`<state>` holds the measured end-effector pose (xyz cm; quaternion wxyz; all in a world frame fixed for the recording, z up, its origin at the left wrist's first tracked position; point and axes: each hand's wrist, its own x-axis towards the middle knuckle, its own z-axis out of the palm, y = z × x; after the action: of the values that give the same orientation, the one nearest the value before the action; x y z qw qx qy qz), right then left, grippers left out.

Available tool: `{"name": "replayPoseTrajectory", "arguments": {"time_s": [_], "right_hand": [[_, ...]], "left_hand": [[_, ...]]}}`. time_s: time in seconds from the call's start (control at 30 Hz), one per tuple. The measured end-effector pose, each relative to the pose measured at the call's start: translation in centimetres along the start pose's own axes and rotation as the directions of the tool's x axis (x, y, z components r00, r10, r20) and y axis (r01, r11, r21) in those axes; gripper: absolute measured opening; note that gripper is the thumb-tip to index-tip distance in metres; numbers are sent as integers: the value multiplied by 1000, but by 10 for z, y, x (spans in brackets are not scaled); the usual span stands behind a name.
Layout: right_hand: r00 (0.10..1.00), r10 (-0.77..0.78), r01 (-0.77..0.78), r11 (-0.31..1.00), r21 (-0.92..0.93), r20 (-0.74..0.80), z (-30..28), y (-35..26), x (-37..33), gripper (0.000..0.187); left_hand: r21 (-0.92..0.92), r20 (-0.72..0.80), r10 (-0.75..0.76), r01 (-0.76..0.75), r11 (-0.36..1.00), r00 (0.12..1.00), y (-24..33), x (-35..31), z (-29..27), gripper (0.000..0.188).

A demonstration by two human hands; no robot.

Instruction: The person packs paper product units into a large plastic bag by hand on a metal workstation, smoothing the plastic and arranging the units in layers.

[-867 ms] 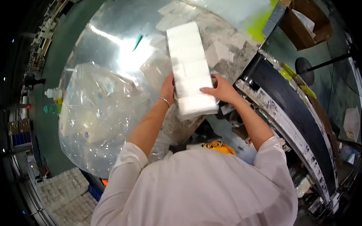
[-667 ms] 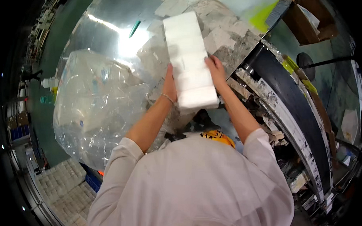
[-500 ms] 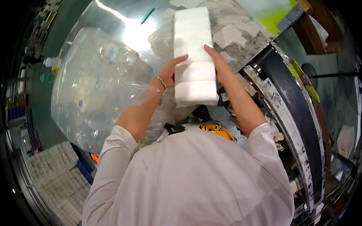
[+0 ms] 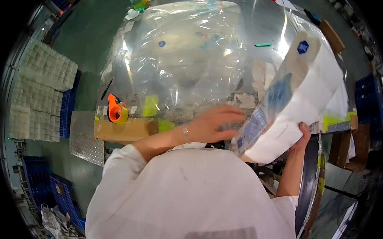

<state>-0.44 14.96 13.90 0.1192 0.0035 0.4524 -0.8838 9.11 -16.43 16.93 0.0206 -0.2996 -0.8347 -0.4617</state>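
**Soft white pack held at the tabletop's near right corner**

You have the long white pack (image 4: 288,107) tilted over the near right corner of the tabletop (image 4: 257,32), its far end leaning away to the right and its printed blue side facing left. Your right hand (image 4: 301,138) grips its right side, thumb pressed on the white face; the fingers beneath are hidden. Your left hand (image 4: 220,122) is blurred, its fingers loosely spread beside the pack's lower end; you cannot tell from here whether they touch it.

The pack looks light for its bulk and soft, likely to dent under a hard pinch, and its film wrap may be slippery. Broad palms on opposite long sides, near the middle, should hold it best; fingertips alone could let it sag or twist.

Left of it, a clear plastic bag (image 4: 183,64) covers the middle of the tabletop. A green tool (image 4: 263,45) lies between bag and pack, and an orange tape dispenser (image 4: 118,112) sits by the near left corner.
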Motion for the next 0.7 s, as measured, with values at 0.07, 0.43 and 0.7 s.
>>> {"name": "replayPoseTrajectory", "arguments": {"time_s": [0.07, 0.43, 0.7], "right_hand": [[994, -99, 95, 992, -87, -42, 3, 5, -2, 56], [590, 26, -213, 969, 124, 807, 271, 32, -41, 61], [626, -400, 728, 607, -318, 670, 326, 134, 6, 81]], "left_hand": [[449, -321, 7, 146, 881, 947, -4, -44, -33, 56], [14, -894, -312, 717, 697, 320, -100, -114, -151, 77], [-587, -650, -571, 146, 796, 502, -92, -167, -228, 64]]}}
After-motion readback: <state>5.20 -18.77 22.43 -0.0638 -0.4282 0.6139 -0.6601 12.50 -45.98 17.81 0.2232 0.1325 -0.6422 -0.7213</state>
